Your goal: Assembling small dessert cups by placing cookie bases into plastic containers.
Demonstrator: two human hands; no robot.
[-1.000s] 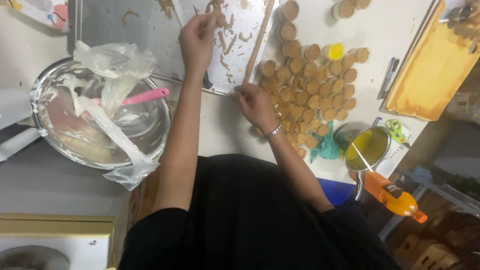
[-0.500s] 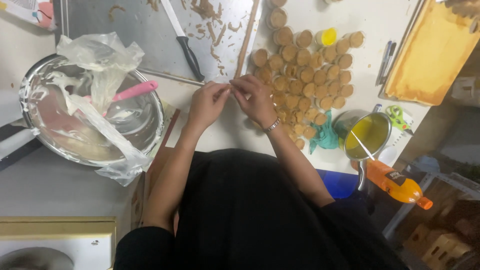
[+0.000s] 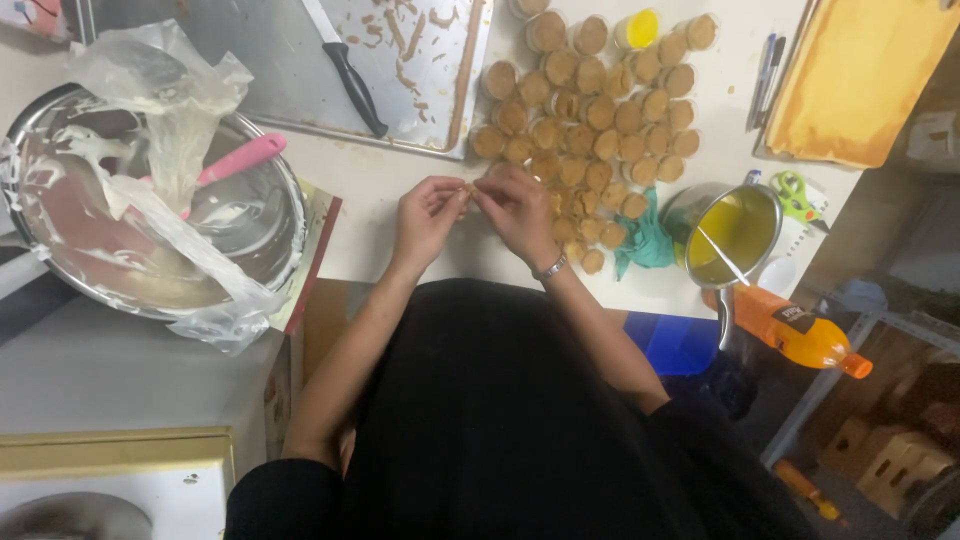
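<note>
While both hands meet mid-frame, left hand (image 3: 428, 212) and right hand (image 3: 517, 208) fingers pinch a small brown piece (image 3: 468, 188); it looks light, crumbly, best gripped at the edges.

A small tan piece of pastry (image 3: 468, 188), too tiny to make out in shape, sits pinched between the fingertips of the left hand (image 3: 428, 212) and right hand (image 3: 517, 208), just below the metal baking tray (image 3: 290, 75), beside the clustered round tan pastries (image 3: 590, 110).

One knife (image 3: 345, 66), one metal bowl (image 3: 60, 250), one orange bottle (image 3: 800, 335), two pens (image 3: 766, 68).
</note>
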